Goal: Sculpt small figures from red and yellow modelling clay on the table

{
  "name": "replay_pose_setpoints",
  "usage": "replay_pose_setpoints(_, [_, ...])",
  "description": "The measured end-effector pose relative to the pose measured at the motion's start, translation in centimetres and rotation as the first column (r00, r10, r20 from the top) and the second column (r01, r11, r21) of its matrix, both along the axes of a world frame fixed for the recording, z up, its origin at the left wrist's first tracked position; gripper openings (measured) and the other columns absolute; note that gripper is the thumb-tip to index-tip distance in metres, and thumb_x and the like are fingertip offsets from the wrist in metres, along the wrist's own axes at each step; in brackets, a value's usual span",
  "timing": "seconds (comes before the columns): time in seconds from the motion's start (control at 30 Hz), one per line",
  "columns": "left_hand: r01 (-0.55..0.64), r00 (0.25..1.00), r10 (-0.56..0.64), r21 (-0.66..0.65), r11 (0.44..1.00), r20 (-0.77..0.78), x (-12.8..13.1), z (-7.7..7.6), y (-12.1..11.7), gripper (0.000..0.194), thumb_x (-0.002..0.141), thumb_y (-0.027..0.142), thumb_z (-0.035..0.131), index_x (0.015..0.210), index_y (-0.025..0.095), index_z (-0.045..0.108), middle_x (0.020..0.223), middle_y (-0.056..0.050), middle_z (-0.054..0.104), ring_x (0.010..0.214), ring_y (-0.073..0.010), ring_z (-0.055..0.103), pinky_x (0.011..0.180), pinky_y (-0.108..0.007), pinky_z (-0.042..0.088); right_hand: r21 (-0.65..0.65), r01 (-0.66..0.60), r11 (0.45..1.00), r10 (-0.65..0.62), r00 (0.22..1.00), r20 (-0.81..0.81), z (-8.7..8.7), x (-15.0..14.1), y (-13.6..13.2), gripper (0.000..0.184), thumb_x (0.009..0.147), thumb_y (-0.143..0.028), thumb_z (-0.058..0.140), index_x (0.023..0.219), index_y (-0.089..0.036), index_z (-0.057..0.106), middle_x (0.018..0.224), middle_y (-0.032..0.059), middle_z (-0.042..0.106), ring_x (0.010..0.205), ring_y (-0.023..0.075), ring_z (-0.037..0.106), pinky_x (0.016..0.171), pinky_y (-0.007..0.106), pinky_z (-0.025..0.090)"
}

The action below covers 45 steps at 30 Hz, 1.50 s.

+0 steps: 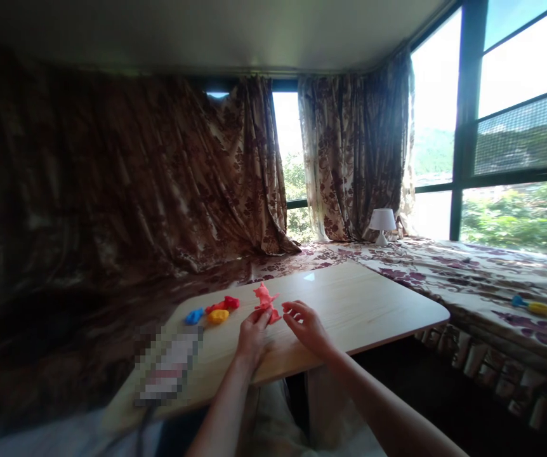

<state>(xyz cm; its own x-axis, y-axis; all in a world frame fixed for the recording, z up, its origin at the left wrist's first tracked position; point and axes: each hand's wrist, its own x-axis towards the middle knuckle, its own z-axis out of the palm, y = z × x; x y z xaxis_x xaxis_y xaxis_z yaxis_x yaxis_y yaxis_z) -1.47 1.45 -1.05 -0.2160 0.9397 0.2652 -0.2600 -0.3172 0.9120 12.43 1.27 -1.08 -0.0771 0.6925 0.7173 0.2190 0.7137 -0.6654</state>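
Note:
My left hand (253,333) is closed on a coral-red, irregular soft-looking piece (264,296) with ragged points, held upright just over the table; I cannot make out its exact kind. My right hand (306,324) is just right of it, fingers curved and apart, with nothing visible in them. Left of my hands, on the pale wooden table (349,304), lie a blue lump (194,316), a yellow lump (217,316) and a darker red lump (228,303), close together.
A blurred-out flat object (171,368) lies at the table's left, a dark cable running from it. On the floral-covered surface at right are small blue (518,300) and yellow (540,309) pieces. A white lamp (382,221) stands by the patterned curtains (340,158).

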Motion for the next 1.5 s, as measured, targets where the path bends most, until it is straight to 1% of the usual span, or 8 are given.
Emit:
replay_pose_setpoints(0.1, [0.035, 0.999, -0.035, 0.004, 0.999, 0.000, -0.2, -0.2, 0.2, 0.029, 0.056, 0.036, 0.073, 0.074, 0.014, 0.071, 0.069, -0.004, 0.068, 0.071, -0.0151, 0.059, 0.072, -0.027, 0.042, 0.110, 0.014, 0.994, -0.022, 0.997, 0.074, -0.1, -0.1, -0.1, 0.022, 0.073, -0.016, 0.059, 0.095, -0.019, 0.063, 0.085, 0.0025, 0.060, 0.069, 0.0125, 0.057, 0.062, 0.025, 0.048])
replay_pose_setpoints(0.23, [0.059, 0.998, -0.059, 0.006, 0.998, -0.019, -0.2, -0.5, 0.4, 0.030, 0.056, 0.036, 0.073, 0.075, 0.013, 0.070, 0.069, -0.005, 0.068, 0.071, -0.0156, 0.059, 0.073, -0.028, 0.042, 0.238, 0.079, 0.968, -0.120, 0.979, 0.165, -0.1, -0.3, -0.5, 0.016, 0.077, -0.019, 0.059, 0.091, -0.022, 0.065, 0.085, 0.0029, 0.059, 0.076, 0.0146, 0.055, 0.071, 0.028, 0.046])
replay_pose_setpoints(0.37, [0.069, 0.997, -0.069, 0.001, 0.998, -0.031, -0.3, -0.6, 0.4, 0.030, 0.056, 0.035, 0.074, 0.075, 0.013, 0.070, 0.071, -0.004, 0.068, 0.070, -0.0150, 0.058, 0.073, -0.028, 0.041, 0.302, 0.102, 0.948, -0.179, 0.954, 0.239, 0.1, -0.3, -1.2, 0.012, 0.082, -0.020, 0.055, 0.085, -0.022, 0.066, 0.079, 0.0032, 0.059, 0.077, 0.0161, 0.054, 0.071, 0.028, 0.044])
replay_pose_setpoints(0.73, [0.054, 0.998, -0.053, 0.022, 0.998, -0.026, -0.2, -0.6, 0.3, 0.028, 0.056, 0.032, 0.074, 0.077, 0.013, 0.070, 0.072, -0.003, 0.068, 0.070, -0.0133, 0.057, 0.072, -0.026, 0.041, 0.322, 0.110, 0.940, -0.216, 0.924, 0.316, 0.3, -0.1, -1.4, 0.016, 0.085, -0.017, 0.049, 0.080, -0.021, 0.064, 0.076, 0.0033, 0.061, 0.075, 0.0162, 0.053, 0.069, 0.028, 0.042])
replay_pose_setpoints(0.93, [0.047, 0.998, -0.045, 0.031, 0.998, -0.041, -0.2, -0.3, 0.2, 0.027, 0.057, 0.033, 0.073, 0.077, 0.015, 0.070, 0.070, -0.002, 0.068, 0.069, -0.0135, 0.057, 0.071, -0.026, 0.040, 0.353, 0.113, 0.929, -0.228, 0.926, 0.302, 0.4, -0.2, -1.6, 0.013, 0.082, -0.020, 0.055, 0.092, -0.022, 0.062, 0.085, 0.0045, 0.059, 0.080, 0.0176, 0.052, 0.072, 0.029, 0.042])
replay_pose_setpoints(1.17, [0.051, 0.995, -0.047, 0.040, 0.998, -0.084, -0.1, -0.2, -0.2, 0.025, 0.056, 0.032, 0.074, 0.074, 0.014, 0.070, 0.070, -0.002, 0.068, 0.071, -0.0149, 0.057, 0.073, -0.027, 0.040, 0.364, 0.099, 0.926, -0.230, 0.912, 0.339, 0.5, -0.1, -1.8, 0.015, 0.084, -0.018, 0.051, 0.077, -0.021, 0.063, 0.075, 0.0035, 0.060, 0.073, 0.0168, 0.049, 0.068, 0.028, 0.041])
replay_pose_setpoints(1.37, [0.040, 0.998, -0.038, 0.035, 0.999, -0.058, -0.5, -0.3, 0.0, 0.026, 0.060, 0.036, 0.071, 0.077, 0.016, 0.069, 0.072, -0.001, 0.068, 0.070, -0.0144, 0.057, 0.072, -0.026, 0.040, 0.354, 0.122, 0.927, -0.229, 0.933, 0.277, 0.7, -0.1, -2.0, 0.018, 0.078, -0.017, 0.055, 0.096, -0.021, 0.059, 0.089, 0.0054, 0.059, 0.084, 0.0188, 0.052, 0.075, 0.031, 0.043])
replay_pose_setpoints(1.5, [0.078, 0.996, -0.077, 0.038, 0.996, -0.047, -0.5, -0.2, -0.2, 0.026, 0.059, 0.035, 0.071, 0.078, 0.017, 0.069, 0.073, -0.001, 0.068, 0.073, -0.0147, 0.058, 0.073, -0.026, 0.040, 0.333, 0.131, 0.934, -0.234, 0.927, 0.292, 0.6, 0.0, -1.8, 0.014, 0.079, -0.018, 0.056, 0.092, -0.022, 0.061, 0.085, 0.0043, 0.059, 0.081, 0.0183, 0.052, 0.073, 0.030, 0.043])
